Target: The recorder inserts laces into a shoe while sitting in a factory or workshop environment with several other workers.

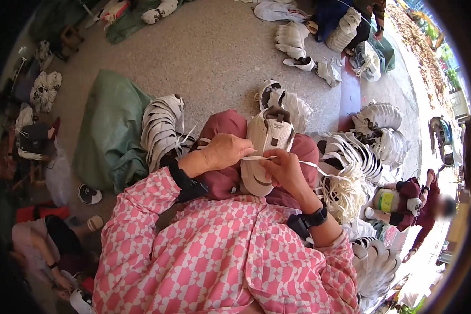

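Two hands meet over a white shoe (267, 152) resting sole-down on the person's lap, its toe pointing near, its heel tab far, held there so the laces run straight toward the fingers. The left hand (222, 152) lies across the shoe's left side, its grip pressed together on one end of a flat white lace (261, 157), steadying the upper at the same time. The right hand (283, 168) sits at the shoe's near right, thumb and fingers pinching the same lace, which is drawn taut between the two hands and trails off to the right. Each wrist carries a black band, and the pink-checked sleeves (141, 209) frame the work from the near edge.

Within arm's reach to the right lies a loose heap of cream laces (345, 196), near enough to be drawn from without standing. Beyond the knees, rows of white shoes (162, 128) stand nested on the left against a green sack (110, 125), and more rows (361, 152) fan out on the right, stacked tight so they stay in order. Farther off, on the grey floor (220, 47), more shoe stacks (293, 39) lie near another seated person (345, 13). A small figure in dark red (416, 201) stands at the right edge.
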The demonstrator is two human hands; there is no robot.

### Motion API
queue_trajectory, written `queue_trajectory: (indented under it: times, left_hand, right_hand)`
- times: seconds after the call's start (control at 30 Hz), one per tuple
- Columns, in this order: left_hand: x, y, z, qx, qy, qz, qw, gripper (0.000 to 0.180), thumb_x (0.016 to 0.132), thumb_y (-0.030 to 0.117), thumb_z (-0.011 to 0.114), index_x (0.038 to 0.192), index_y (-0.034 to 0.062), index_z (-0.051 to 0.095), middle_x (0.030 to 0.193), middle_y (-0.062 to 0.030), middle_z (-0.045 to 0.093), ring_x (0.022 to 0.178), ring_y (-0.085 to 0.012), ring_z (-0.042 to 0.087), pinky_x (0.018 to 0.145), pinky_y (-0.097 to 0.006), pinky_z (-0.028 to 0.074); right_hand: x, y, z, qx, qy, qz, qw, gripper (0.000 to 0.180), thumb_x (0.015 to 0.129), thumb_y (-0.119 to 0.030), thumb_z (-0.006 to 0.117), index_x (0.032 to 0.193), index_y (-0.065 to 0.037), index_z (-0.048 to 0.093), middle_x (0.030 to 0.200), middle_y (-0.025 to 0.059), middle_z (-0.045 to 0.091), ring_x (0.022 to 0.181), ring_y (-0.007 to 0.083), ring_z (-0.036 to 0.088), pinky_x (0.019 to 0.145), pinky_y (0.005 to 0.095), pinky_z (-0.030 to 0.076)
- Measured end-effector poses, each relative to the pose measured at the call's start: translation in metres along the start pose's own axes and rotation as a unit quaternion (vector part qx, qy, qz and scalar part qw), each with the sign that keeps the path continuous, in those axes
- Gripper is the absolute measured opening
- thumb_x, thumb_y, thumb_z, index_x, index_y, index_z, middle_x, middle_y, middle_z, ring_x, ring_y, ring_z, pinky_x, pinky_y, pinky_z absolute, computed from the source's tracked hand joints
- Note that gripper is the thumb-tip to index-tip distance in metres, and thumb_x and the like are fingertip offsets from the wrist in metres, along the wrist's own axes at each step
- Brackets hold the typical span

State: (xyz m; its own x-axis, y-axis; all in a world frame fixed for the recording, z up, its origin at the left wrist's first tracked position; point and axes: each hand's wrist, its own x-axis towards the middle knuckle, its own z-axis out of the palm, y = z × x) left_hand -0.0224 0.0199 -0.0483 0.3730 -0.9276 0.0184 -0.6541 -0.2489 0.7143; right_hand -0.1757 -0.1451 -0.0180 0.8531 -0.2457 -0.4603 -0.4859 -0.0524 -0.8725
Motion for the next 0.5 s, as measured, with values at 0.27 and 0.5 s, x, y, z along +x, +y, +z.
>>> queue_trajectory:
  times: [0.27, 0.5]
  left_hand:
    - [0.005, 0.000, 0.010, 0.040, 0.016, 0.006, 0.999, 0.021, 0.092, 0.027, 0.059, 0.085, 0.0077, 0.065, 0.078, -0.0156, 0.066, 0.074, -0.0392, 0.065, 0.064, -0.049, 0.049]
    - [0.009, 0.004, 0.012, 0.045, 0.014, 0.020, 0.999, 0.024, 0.091, 0.027, 0.059, 0.079, 0.0056, 0.061, 0.074, -0.0192, 0.064, 0.071, -0.0416, 0.064, 0.064, -0.051, 0.048]
  right_hand:
    - [0.014, 0.019, 0.003, -0.172, 0.052, -0.062, 0.982, 0.024, 0.087, -0.020, 0.071, 0.100, -0.002, 0.064, 0.058, 0.0069, 0.063, 0.049, 0.0147, 0.061, 0.046, 0.0297, 0.046]
    - [0.017, 0.028, 0.007, -0.276, 0.098, -0.146, 0.945, 0.020, 0.081, -0.020, 0.072, 0.095, -0.007, 0.065, 0.063, 0.0130, 0.064, 0.057, 0.0313, 0.065, 0.053, 0.0389, 0.051]
